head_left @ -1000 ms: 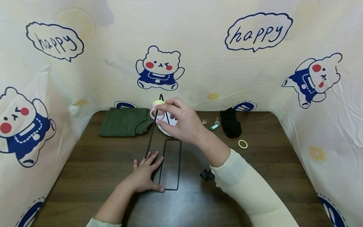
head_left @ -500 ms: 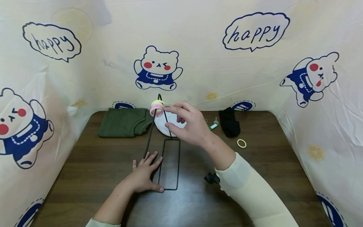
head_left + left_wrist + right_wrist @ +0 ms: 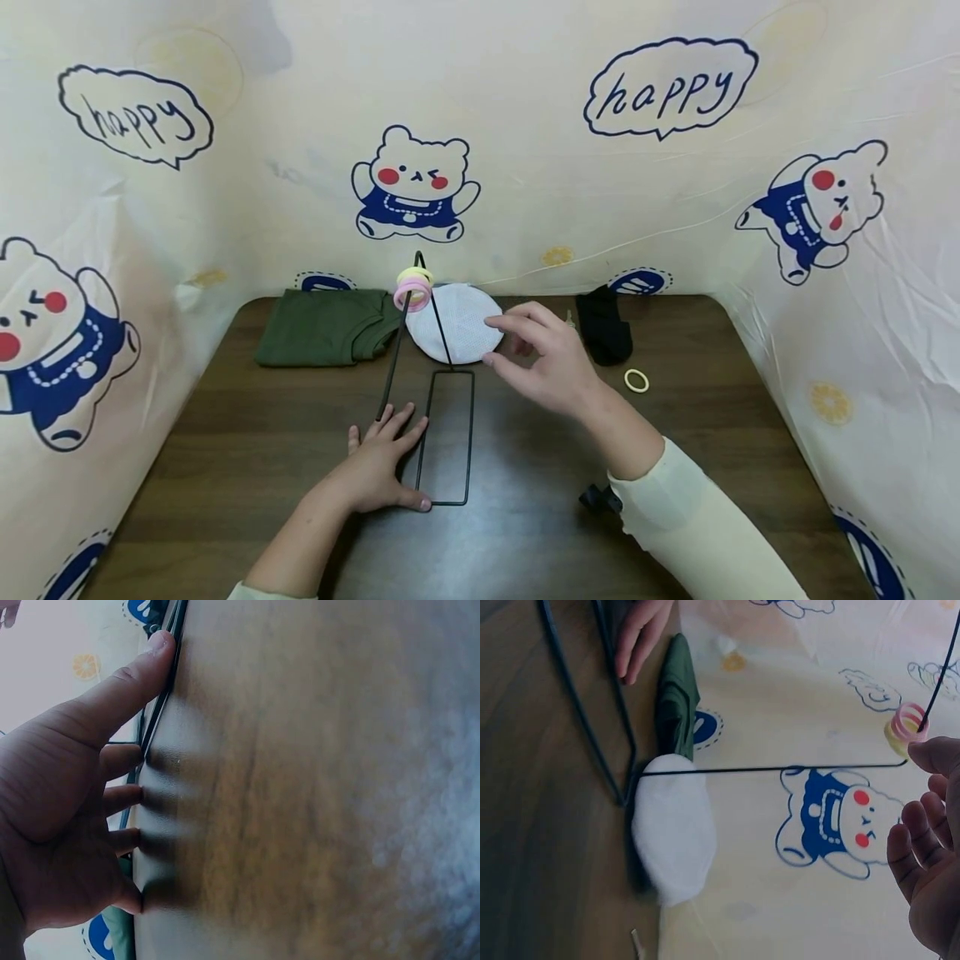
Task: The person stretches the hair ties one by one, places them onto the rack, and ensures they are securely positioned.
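Note:
A black wire stand (image 3: 470,437) has a flat rectangular base on the table and a bent upper arm. My left hand (image 3: 378,471) rests on the base's left side, fingers spread and straight, thumb at its near corner. In the left wrist view, the fingertips (image 3: 133,841) meet the wood beside the wire. Pink rings (image 3: 411,296) and yellow rings (image 3: 415,273) hang together on the upper arm. Right of them, my right hand (image 3: 551,358) is held in the air, fingers loosely bent, thumb apart and nothing between them. It overlaps a white round pad (image 3: 457,329) in the head view.
A folded dark green garment (image 3: 322,329) lies at the back left. Toward the back right are a black sock (image 3: 606,327) and a single pale yellow ring (image 3: 637,381). A key (image 3: 571,319) is mostly hidden behind my right hand. A printed cloth backdrop surrounds the wooden table.
My right hand has let go of the rings and drawn back to the right and toward me. The rings stay on the wire. My left hand keeps its place.

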A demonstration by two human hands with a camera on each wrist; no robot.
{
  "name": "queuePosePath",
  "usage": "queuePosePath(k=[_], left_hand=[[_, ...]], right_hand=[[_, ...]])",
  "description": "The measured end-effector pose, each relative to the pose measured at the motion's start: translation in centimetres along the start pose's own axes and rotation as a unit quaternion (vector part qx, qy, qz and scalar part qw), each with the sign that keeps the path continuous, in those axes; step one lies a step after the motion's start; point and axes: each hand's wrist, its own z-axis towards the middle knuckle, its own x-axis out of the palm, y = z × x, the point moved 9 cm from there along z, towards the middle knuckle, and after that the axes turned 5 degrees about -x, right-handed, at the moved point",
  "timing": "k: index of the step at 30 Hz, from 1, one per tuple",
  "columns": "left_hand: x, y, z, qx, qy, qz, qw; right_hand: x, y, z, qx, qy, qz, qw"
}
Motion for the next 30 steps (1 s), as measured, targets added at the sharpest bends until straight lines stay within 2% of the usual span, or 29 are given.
queuePosePath(k=[9,16,22,30], left_hand=[[0.2,0.2,0.0,0.000,-0.003,-0.001,1.0000],[0.3,0.3,0.1,0.001,0.001,0.002,1.0000],[0.4,0.2,0.2,0.001,0.006,0.002,1.0000],[0.4,0.2,0.2,0.004,-0.003,0.004,1.0000]], right_hand=[[-1.7,-2.1,-4.0,0.027,-0.011,0.006,1.000],[-3.1,-3.8,-6.8,0.055,-0.011,-0.012,0.998],[-3.7,-5.6,-9.1,0.094,0.016,-0.033,0.995],[-4.2,-8.1,-12.9,0.158,0.072,-0.067,0.983]])
